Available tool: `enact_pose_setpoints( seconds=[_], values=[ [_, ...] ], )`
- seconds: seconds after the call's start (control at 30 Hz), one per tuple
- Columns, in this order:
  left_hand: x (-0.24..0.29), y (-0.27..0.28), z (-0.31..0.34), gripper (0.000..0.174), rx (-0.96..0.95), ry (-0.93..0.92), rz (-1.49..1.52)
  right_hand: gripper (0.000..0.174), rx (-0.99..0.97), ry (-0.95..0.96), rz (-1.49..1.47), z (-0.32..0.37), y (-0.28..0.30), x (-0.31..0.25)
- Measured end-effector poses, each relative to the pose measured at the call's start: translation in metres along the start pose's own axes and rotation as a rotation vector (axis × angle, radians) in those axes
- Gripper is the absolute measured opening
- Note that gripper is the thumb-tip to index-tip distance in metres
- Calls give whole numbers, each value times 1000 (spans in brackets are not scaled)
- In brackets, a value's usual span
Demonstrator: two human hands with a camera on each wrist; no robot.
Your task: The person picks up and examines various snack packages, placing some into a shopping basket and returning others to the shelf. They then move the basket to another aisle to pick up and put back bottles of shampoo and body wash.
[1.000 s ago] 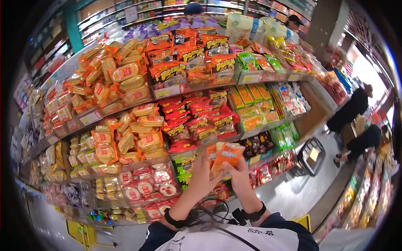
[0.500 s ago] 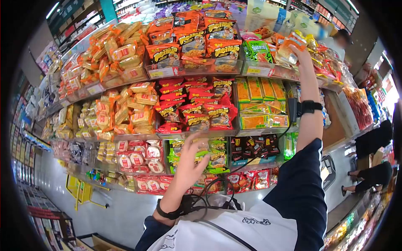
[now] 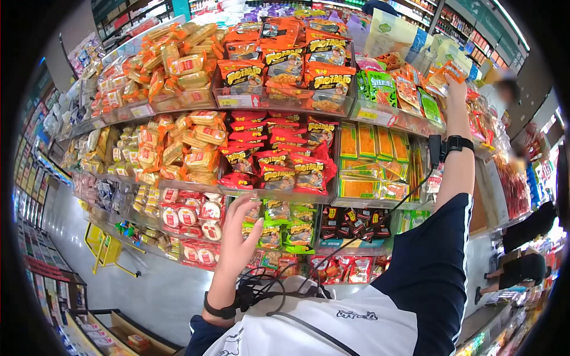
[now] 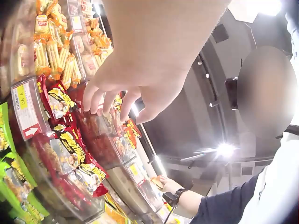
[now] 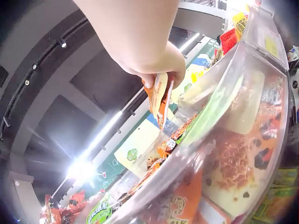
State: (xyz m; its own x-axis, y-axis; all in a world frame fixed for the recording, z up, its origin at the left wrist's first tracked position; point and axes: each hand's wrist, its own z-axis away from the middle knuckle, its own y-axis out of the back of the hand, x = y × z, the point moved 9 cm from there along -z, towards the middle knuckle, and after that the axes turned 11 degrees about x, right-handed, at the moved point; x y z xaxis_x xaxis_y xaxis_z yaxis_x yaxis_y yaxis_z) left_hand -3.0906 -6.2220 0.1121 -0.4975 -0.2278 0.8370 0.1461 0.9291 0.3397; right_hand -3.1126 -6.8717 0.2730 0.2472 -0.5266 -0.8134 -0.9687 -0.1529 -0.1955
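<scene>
Since a second ago the orange packet (image 3: 446, 72) has left the space before our chest, where both hands held it. It has gone up with the right hand (image 3: 456, 89) alone to the top shelf (image 3: 380, 114), and in the last half second that hand has slid further right along it. The left hand (image 3: 238, 234) has sunk a little.

Nearest us, black cables (image 3: 279, 288) loop over our white shirt and run to the bands on both wrists. Just beyond, our left hand hovers with its fingers loosely spread and holds nothing. It hangs in front of the green packets (image 3: 292, 230) on a lower shelf, and we cannot tell whether a fingertip touches them. We judge it simply idle now that one hand carries the load.

Above it the red packets (image 3: 279, 172) lie heaped behind clear lips, which seem to be what keeps such slippery bags from sliding off.

Further up, our right arm is stretched nearly straight. The hand pinches the orange packet by one edge between thumb and fingers. Held that way, the packet hangs free just above the snacks heaped in the clear-fronted bin (image 5: 261, 79) and does not rest on them. We take the edge grip as the way to keep the knuckles out of the heap.

Far off to the right, a person in dark clothes (image 3: 522, 267) crouches in the aisle.
</scene>
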Motion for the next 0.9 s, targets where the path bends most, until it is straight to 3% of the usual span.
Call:
enact_pose_setpoints(
  seconds=[0.07, 0.17, 0.3, 0.33, 0.43, 0.57, 0.63, 0.7, 0.8, 0.9],
  values=[
    [-2, 4, 1, 28, 18, 22, -21, 32, 5, -142, -26, -1, -9, 13],
    [-8, 11, 5, 26, 62, 45, -26, 31, -55, -98, -57, 0, -23, 11],
    [-15, 16, 13, 26, 134, 66, -49, 34, 52, 208, 285, -77, -42, 78],
    [-17, 17, 15, 25, 146, 75, -56, 41, 44, 205, 450, -38, -42, 33],
    [-21, 17, 20, 23, 154, 74, -89, 43, 106, 369, 658, -6, -44, -20],
    [-19, 18, 21, 25, 174, 79, -49, 52, -50, 48, 495, 7, -43, -4],
    [-20, 17, 22, 25, 180, 90, -12, 57, -33, 137, 498, -43, -47, 55],
    [-20, 16, 23, 25, 177, 92, 2, 58, -68, 99, 309, -14, -42, 40],
    [-18, 16, 24, 24, 157, 86, -10, 56, -198, 94, 371, 12, -46, 23],
    [-19, 18, 25, 24, 135, 79, -11, 49, -80, 369, 494, 6, -36, -1]
  ],
)
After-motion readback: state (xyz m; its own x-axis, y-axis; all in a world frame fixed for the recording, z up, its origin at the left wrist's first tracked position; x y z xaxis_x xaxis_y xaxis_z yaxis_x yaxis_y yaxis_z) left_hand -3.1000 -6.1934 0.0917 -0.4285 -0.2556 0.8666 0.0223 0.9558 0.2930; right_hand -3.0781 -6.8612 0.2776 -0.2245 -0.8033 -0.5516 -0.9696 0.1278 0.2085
